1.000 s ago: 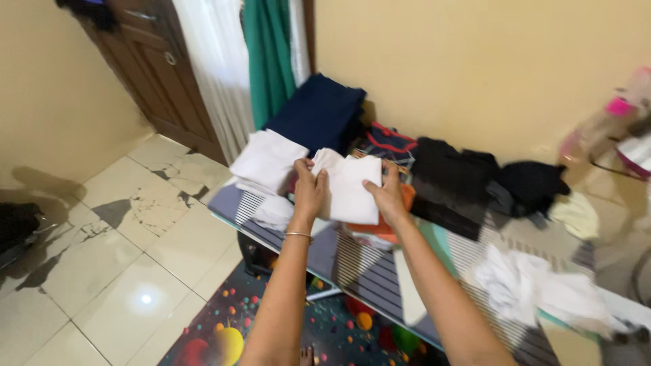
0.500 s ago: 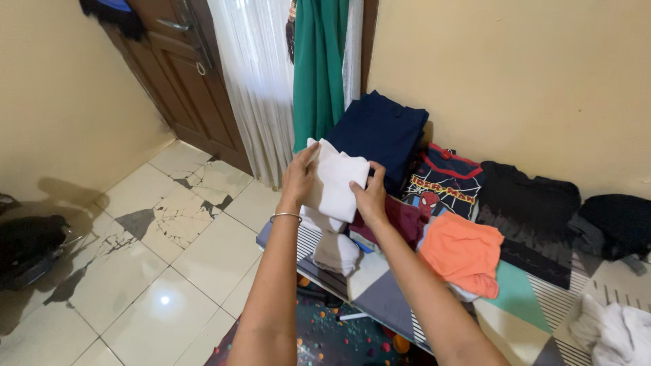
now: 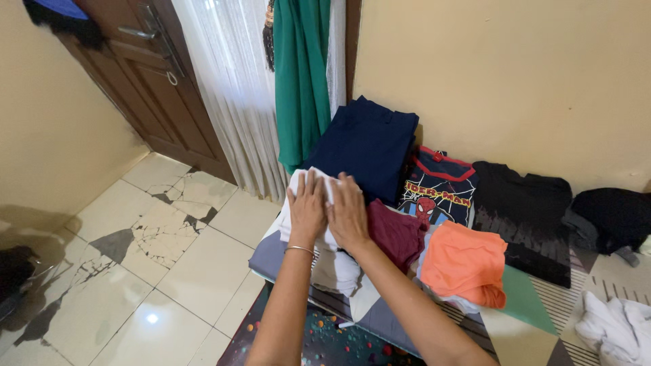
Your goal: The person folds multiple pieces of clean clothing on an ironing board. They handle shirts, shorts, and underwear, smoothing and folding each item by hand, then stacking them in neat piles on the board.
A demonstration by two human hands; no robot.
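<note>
1. Since the earlier frame, white folded cloth [image 3: 303,183] lowered onto white stack at board's end.
2. Left hand [image 3: 306,209], right hand [image 3: 348,213]: flat on it, fingers extended, close together.
3. Maroon garment [image 3: 397,234] just beside.

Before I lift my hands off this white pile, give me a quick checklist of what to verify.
1. Both hands flat on the white pile: left hand and right hand side by side. Ok.
2. Pile fully on the board: it sits at the end, cloth hangs over. Not ok.
3. Pile stacked squarely: cannot tell, hands cover it.
4. Clear of the maroon garment: touching. Not ok.
5. Orange garment apart: ok.
</note>
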